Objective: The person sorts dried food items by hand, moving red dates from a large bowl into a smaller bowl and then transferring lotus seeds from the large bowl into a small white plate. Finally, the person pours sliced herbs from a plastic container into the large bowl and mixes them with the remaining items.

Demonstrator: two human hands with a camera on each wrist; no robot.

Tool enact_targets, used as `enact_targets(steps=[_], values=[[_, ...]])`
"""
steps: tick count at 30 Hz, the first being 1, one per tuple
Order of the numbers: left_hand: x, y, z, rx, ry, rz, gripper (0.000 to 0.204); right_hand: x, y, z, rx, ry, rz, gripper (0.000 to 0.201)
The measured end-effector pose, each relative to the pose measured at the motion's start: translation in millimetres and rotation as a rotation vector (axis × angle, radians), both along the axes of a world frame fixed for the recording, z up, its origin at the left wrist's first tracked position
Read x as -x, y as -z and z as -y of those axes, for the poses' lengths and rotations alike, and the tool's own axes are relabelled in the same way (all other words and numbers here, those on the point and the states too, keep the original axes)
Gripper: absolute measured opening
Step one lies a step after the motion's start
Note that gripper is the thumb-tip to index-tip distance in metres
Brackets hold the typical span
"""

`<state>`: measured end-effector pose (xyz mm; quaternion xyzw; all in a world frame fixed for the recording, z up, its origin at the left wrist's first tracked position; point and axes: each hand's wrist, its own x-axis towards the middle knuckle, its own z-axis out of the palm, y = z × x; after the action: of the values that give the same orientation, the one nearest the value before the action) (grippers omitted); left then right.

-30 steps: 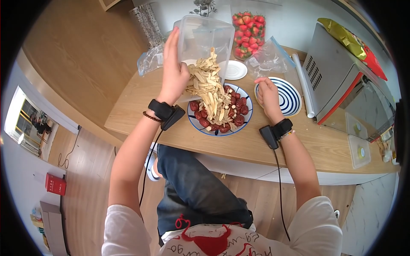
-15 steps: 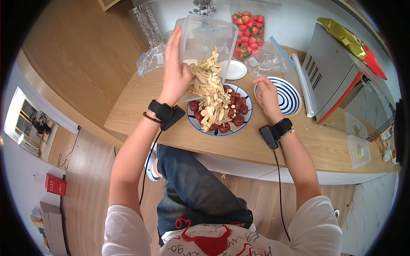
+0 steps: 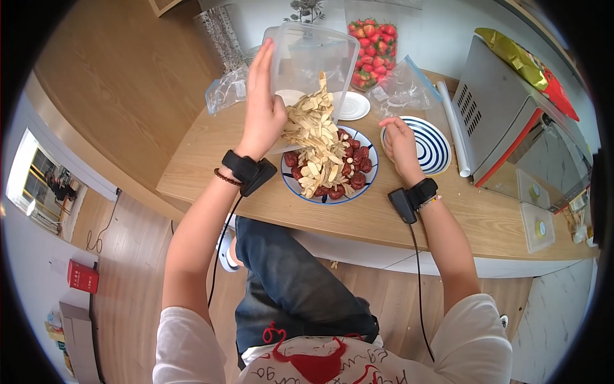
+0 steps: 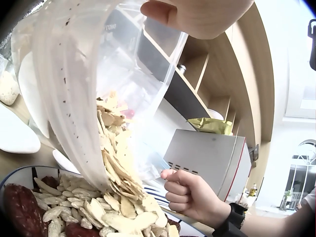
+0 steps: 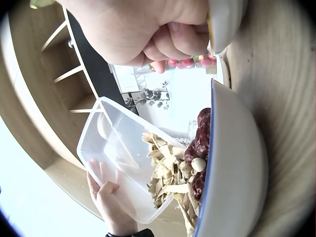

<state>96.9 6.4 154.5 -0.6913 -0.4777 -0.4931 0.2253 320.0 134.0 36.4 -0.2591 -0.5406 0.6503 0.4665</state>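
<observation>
My left hand holds a clear plastic container tipped over a bowl, its fingers extended along the outer wall. Pale dried slices spill from its mouth in a heap. Beneath lies the blue-rimmed bowl, where dark red dates ring the slices. Small pale oblong pieces lie among them in the left wrist view. With fingers curled and nothing in them, my right hand sits at the near left edge of a blue-and-white striped plate.
Behind the bowl are a small white plate, a bag of strawberries and an open zip bag. A white tube lies beside the microwave, which carries a gold and red packet. Another clear bag lies at left.
The container has shifted slightly right with my left hand. The slices have slid and tumbled, covering more of the dates. My right hand has stayed by the striped plate.
</observation>
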Motion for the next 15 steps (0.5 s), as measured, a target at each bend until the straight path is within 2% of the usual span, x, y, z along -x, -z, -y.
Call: enact_targets(steps=[15], values=[[-1.6, -0.5, -0.2, -0.009, 0.017, 0.007, 0.08, -0.7, 4.5, -3.7, -0.024, -0.019, 0.055, 0.013]])
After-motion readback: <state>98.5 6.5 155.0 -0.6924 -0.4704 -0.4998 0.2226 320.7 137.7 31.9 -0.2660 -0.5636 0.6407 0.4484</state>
